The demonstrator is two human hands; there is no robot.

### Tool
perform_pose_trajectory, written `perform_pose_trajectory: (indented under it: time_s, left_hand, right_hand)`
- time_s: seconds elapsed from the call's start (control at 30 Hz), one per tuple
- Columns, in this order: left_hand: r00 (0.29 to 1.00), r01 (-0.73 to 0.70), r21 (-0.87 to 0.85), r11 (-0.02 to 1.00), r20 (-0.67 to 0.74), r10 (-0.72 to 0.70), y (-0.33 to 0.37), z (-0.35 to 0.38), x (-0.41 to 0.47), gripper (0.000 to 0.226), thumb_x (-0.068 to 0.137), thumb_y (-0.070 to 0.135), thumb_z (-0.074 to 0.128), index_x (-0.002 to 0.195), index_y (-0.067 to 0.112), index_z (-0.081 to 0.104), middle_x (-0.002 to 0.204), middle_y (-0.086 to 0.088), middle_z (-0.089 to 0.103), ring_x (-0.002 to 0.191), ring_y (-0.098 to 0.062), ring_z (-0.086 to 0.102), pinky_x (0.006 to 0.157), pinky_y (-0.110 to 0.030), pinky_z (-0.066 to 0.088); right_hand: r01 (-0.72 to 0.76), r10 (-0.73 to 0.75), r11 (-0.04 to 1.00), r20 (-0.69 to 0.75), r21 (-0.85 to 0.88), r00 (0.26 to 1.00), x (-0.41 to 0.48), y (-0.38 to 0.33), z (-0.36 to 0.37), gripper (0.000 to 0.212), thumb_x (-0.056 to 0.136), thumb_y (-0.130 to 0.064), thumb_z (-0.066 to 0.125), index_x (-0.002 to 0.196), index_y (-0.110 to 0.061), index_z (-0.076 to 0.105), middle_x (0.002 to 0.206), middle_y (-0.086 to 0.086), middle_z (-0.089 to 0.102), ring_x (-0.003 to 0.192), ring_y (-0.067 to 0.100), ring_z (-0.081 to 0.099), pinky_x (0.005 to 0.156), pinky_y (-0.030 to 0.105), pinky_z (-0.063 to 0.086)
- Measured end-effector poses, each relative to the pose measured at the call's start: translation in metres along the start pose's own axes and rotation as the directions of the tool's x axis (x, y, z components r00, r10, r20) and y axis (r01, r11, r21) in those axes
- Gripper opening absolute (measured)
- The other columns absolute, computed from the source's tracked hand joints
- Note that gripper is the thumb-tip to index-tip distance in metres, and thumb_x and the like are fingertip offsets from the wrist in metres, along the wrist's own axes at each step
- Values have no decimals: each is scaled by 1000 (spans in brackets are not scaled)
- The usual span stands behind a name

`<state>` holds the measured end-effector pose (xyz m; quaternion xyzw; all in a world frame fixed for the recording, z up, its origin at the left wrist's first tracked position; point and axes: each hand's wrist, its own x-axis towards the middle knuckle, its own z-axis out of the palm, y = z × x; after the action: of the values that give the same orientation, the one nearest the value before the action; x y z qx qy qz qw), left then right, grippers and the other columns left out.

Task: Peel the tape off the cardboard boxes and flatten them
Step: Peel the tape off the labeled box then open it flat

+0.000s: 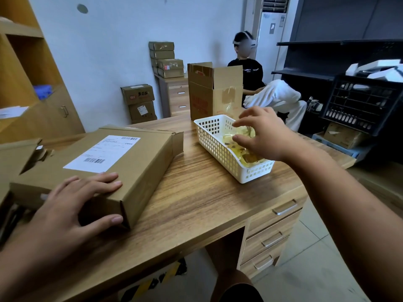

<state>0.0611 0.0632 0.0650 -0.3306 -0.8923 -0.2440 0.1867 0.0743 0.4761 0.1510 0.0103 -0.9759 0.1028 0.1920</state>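
A flat brown cardboard box with a white shipping label lies on the wooden desk at the left. My left hand rests on its near corner, fingers straight on top and thumb against the end face. My right hand hovers over a white plastic basket, fingers spread and loosely bent above crumpled yellowish tape lying inside; whether the fingertips touch the tape is unclear. A tall open cardboard box with a tape patch stands upright behind the basket.
The wooden desk has drawers at the right. A torn cardboard piece sits at the far left. Another person sits beyond the desk. Stacked boxes line the back wall, and a black crate stands at right.
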Motion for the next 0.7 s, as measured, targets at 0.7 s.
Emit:
perform_pose_trajectory:
  time_s: [0.7]
  left_hand:
    - [998, 59, 102, 993, -37, -55, 23, 4, 0, 65, 85, 68, 52, 140, 34, 52, 151, 17, 43, 140, -3, 37, 116, -27, 30]
  right_hand:
    - [461, -493, 800, -18, 383, 870, -53, -147, 109, 67, 87, -51, 61, 148, -29, 43, 151, 1, 40, 144, 17, 34, 116, 41, 37]
